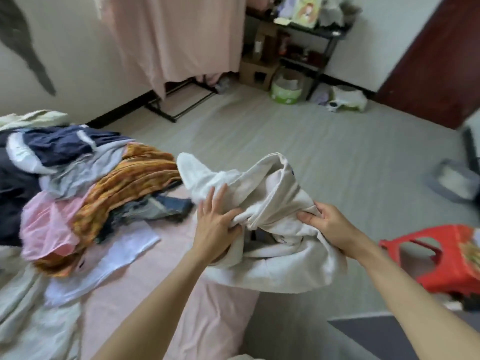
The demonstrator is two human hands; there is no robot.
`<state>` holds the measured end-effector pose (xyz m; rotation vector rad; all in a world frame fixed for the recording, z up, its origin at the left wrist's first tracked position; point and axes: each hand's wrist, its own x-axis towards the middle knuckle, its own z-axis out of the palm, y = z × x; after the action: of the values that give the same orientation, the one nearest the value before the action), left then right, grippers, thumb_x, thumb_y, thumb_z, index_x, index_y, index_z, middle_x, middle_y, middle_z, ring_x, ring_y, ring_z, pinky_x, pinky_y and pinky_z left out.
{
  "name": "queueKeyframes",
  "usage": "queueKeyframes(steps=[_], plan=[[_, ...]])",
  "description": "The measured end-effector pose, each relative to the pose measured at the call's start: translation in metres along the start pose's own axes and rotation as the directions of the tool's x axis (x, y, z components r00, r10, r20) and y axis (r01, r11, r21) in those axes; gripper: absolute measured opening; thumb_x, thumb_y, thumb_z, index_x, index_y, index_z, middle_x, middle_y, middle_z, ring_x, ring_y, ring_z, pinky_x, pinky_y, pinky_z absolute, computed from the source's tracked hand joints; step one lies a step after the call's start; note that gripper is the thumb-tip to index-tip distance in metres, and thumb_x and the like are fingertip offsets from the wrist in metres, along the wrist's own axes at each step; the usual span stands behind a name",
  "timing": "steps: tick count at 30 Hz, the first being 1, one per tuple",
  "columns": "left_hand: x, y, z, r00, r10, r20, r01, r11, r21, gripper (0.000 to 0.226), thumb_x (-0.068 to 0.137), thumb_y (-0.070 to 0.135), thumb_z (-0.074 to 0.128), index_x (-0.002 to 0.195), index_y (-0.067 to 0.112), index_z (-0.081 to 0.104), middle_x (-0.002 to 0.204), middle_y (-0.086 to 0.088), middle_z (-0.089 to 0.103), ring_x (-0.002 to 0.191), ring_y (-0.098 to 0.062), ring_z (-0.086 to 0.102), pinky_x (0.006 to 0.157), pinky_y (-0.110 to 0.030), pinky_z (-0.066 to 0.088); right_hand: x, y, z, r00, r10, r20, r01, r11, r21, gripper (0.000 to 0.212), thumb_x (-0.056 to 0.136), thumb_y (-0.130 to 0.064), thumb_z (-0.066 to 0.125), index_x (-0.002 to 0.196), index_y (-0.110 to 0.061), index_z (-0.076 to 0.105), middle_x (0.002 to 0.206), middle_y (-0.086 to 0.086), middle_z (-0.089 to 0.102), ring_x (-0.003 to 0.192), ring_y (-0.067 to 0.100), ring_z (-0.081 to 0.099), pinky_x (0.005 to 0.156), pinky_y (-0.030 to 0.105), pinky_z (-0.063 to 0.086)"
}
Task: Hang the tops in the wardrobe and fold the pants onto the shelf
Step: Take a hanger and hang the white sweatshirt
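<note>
The bed (155, 294), covered in a pink sheet, fills the near left of the room, and the grey floor (337, 157) stretches away from it to the far wall. At the far wall, left of centre, a pink curtain (176, 35) hangs over a black rail frame (179, 100), which looks like the wardrobe. To its right stands a black shelf rack (311, 35) crowded with boxes and small things too blurred to name. A dark red door (436, 61) closes off the far right corner.

On the left side of the bed lies a heap of clothes (78, 178): navy and white pieces at the far end, an orange plaid piece in the middle, something pink nearer, and jeans poking out beside it. A flat white piece (109, 258) lies on the sheet just near the heap.

In the middle, above the bed's right edge, the person holds up a cream garment (272, 203), bunched and twisted, its lower part sagging onto the bed corner. I cannot tell whether it is a top or pants. The left hand (215, 222) lies against its left side, fingers stretched up along the cloth and the thumb hooked round a fold. The right hand (324, 224) grips a bunch of the cloth on the right, fingers curled tight round it.

A red plastic stool (441, 255) stands on the floor at the near right. A green and white tub (285, 92) sits on the floor by the rack.
</note>
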<state>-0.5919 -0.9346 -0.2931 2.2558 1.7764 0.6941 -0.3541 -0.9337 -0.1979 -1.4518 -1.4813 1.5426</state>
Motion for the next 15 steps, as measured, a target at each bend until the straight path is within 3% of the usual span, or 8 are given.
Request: queueKeyframes(steps=[2, 5, 8, 10, 13, 15], plan=[[0.009, 0.046, 0.0, 0.987, 0.155, 0.041, -0.153, 0.987, -0.041, 0.024, 0.072, 0.024, 0.07, 0.095, 0.025, 0.074, 0.137, -0.012, 0.05, 0.13, -0.042, 0.038, 0.103, -0.057, 0.03, -0.044, 0.013, -0.038, 0.995, 0.009, -0.1, -0.007, 1.0, 0.015, 0.013, 0.091, -0.011, 0.054, 0.1, -0.008, 0.063, 0.091, 0.002, 0.074, 0.087, 0.016, 0.07, 0.068, 0.02, 0.054], [0.02, 0.108, -0.004, 0.923, 0.323, 0.211, -0.299, 0.944, -0.136, 0.02, 0.08, 0.02, 0.062, 0.096, 0.015, 0.072, 0.108, -0.004, 0.067, 0.112, -0.026, 0.056, 0.096, -0.041, 0.037, -0.112, 0.036, -0.087, 0.97, 0.024, -0.241, -0.044, 0.996, -0.077, 0.011, 0.092, -0.015, 0.054, 0.092, -0.01, 0.063, 0.083, -0.007, 0.074, 0.084, 0.009, 0.068, 0.07, 0.015, 0.052], [0.025, 0.178, -0.008, 0.791, 0.449, 0.415, -0.389, 0.893, -0.226, 0.009, 0.085, 0.012, 0.06, 0.089, 0.007, 0.067, 0.086, -0.008, 0.065, 0.087, -0.031, 0.06, 0.075, -0.031, 0.038, -0.184, 0.065, -0.128, 0.929, 0.053, -0.366, -0.113, 0.983, -0.144, 0.021, 0.092, -0.018, 0.054, 0.101, -0.002, 0.064, 0.098, 0.006, 0.072, 0.095, 0.016, 0.066, 0.085, 0.026, 0.052], [0.026, 0.229, -0.014, 0.678, 0.475, 0.561, -0.37, 0.88, -0.297, 0.008, 0.088, 0.014, 0.058, 0.086, 0.008, 0.063, 0.078, -0.002, 0.06, 0.08, -0.027, 0.059, 0.069, -0.029, 0.039, -0.23, 0.081, -0.148, 0.891, 0.079, -0.446, -0.137, 0.986, -0.099, 0.019, 0.092, -0.016, 0.054, 0.098, -0.003, 0.065, 0.097, 0.01, 0.07, 0.088, 0.015, 0.065, 0.078, 0.019, 0.05], [0.019, 0.301, -0.018, 0.501, 0.557, 0.662, -0.4, 0.828, -0.393, 0.02, 0.091, 0.015, 0.056, 0.074, 0.026, 0.057, 0.071, 0.012, 0.055, 0.065, -0.004, 0.051, 0.058, -0.008, 0.037, -0.292, 0.098, -0.169, 0.806, 0.074, -0.587, -0.134, 0.989, -0.059, 0.013, 0.091, -0.013, 0.055, 0.085, -0.013, 0.066, 0.082, -0.001, 0.068, 0.074, 0.004, 0.062, 0.066, 0.011, 0.048], [0.008, 0.342, -0.012, 0.391, 0.603, 0.695, -0.438, 0.786, -0.436, 0.016, 0.092, 0.015, 0.055, 0.076, 0.019, 0.058, 0.071, 0.011, 0.053, 0.065, -0.005, 0.048, 0.057, -0.005, 0.035, -0.327, 0.109, -0.179, 0.732, 0.072, -0.678, -0.137, 0.99, -0.044, 0.017, 0.091, -0.011, 0.056, 0.078, -0.018, 0.064, 0.071, -0.012, 0.065, 0.063, -0.006, 0.057, 0.059, 0.008, 0.044]])
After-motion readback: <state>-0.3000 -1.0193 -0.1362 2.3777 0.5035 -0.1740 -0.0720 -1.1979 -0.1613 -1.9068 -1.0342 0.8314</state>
